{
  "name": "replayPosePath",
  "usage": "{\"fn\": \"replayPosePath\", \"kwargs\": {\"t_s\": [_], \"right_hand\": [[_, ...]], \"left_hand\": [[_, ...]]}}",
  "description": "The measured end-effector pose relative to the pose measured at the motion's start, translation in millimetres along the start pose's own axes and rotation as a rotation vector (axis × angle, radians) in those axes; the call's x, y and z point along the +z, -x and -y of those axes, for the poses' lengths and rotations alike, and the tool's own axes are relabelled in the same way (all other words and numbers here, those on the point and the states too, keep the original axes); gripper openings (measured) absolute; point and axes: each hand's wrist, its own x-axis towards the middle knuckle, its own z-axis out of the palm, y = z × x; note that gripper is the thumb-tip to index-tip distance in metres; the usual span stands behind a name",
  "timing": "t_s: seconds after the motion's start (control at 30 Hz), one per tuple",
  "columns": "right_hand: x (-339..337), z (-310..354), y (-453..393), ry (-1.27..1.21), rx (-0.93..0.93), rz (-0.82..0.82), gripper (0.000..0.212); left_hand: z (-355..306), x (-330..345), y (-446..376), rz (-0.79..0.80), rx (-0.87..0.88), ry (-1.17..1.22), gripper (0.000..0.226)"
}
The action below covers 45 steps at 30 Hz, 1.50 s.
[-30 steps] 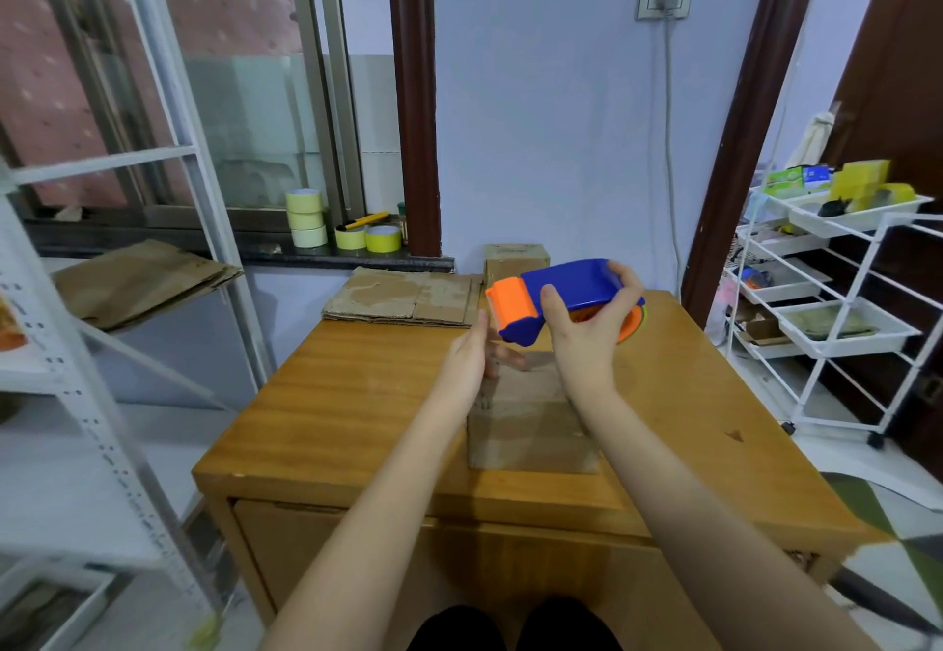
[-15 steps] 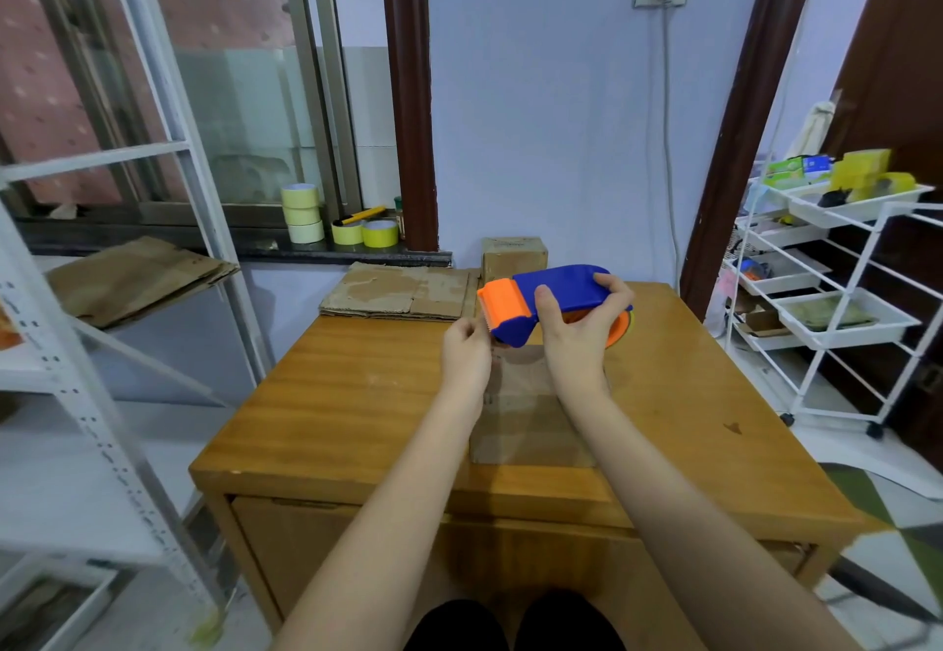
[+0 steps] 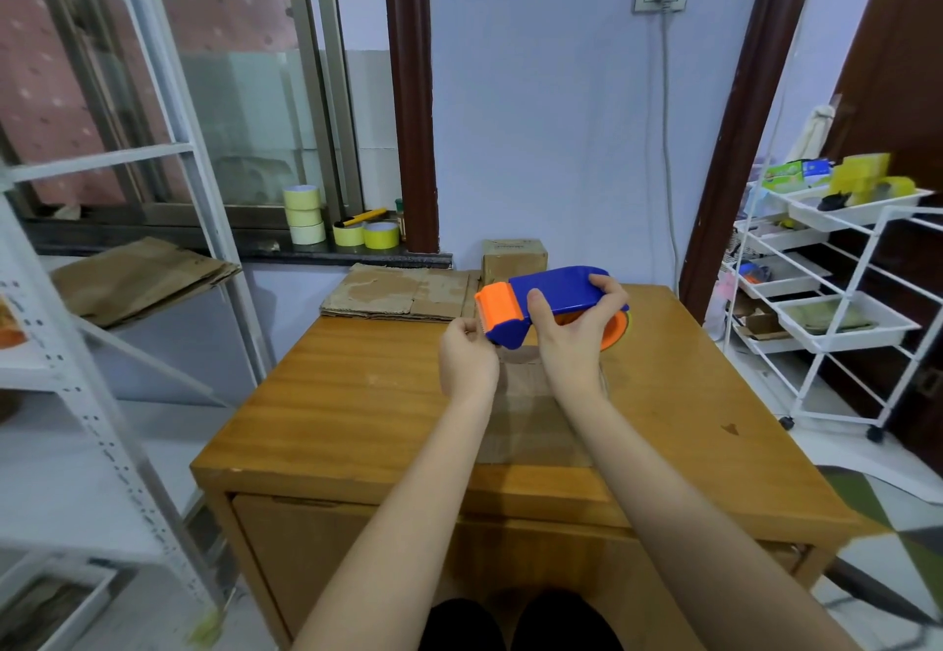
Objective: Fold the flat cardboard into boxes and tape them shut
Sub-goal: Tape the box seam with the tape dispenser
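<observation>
A: What is on the far left?

B: A white metal shelf (image 3: 127, 395). Some flat brown cardboard (image 3: 138, 278) lies on it.

A: And by the window?

B: Yellow tape rolls (image 3: 304, 214) sit on the dark window sill (image 3: 245, 250). Three are stacked up, and two more sit just beside them.

A: What is on the wooden table (image 3: 357, 395)?

B: At the back lies a pile of flat cardboard pieces (image 3: 398, 292). Right next to the pile stands a small closed box (image 3: 513, 257), by the wall.

A: Where are the hands?

B: Over the middle of the table. The left hand (image 3: 467, 359) is curled up. Its fingertips pinch something at the orange front of the tape gun (image 3: 548, 301). I cannot tell if it is the end of the tape, because it is too small to see.

A: And the other hand?

B: The right hand (image 3: 576, 339) grips the blue tape gun. The thumb is on the near side and the fingers wrap over the top.

A: Where is the box they work on?

B: The cardboard box (image 3: 530, 416) sits on the table under the hands, between the two arms. Its top looks shut.

A: What is on the right?

B: A white cart (image 3: 842, 313) with trays stands on the floor. Yellow and green things lie in the top tray.
</observation>
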Motion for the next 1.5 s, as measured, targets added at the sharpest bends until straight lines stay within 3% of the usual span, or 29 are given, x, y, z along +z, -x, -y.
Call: {"fn": "replayPosePath", "kwargs": {"t_s": [0.13,0.37,0.5,0.7,0.93,1.13,1.5], "right_hand": [[-1.2,0.9,-0.3,-0.001,0.007,0.004,0.058],[-5.2,-2.7,-3.3,0.105,-0.026,0.093,0.064],[-9.9,0.1,-9.9,0.174,-0.032,0.147,0.067],[-14.2,-6.0,-10.2,0.148,-0.016,0.106,0.06],[-15.1,-6.5,-9.7,0.135,-0.017,0.059,0.058],[-15.2,-4.9,-7.6,0.176,-0.018,0.087,0.063],[-31.4,-3.1,-10.6,0.206,-0.021,0.056,0.058]], "left_hand": [[7.4,0.4,-1.1,-0.042,0.076,-0.031,0.02],[12.7,1.9,-4.0,-0.073,0.147,-0.263,0.008],[15.1,-0.7,-7.0,-0.046,0.153,-0.249,0.017],[9.4,-3.3,-10.8,0.044,0.047,-0.146,0.042],[9.3,-5.6,-6.4,0.112,0.13,-0.173,0.028],[12.1,-3.7,-9.6,0.096,0.185,-0.342,0.014],[4.3,0.3,-8.9,0.14,0.096,-0.239,0.034]]}}
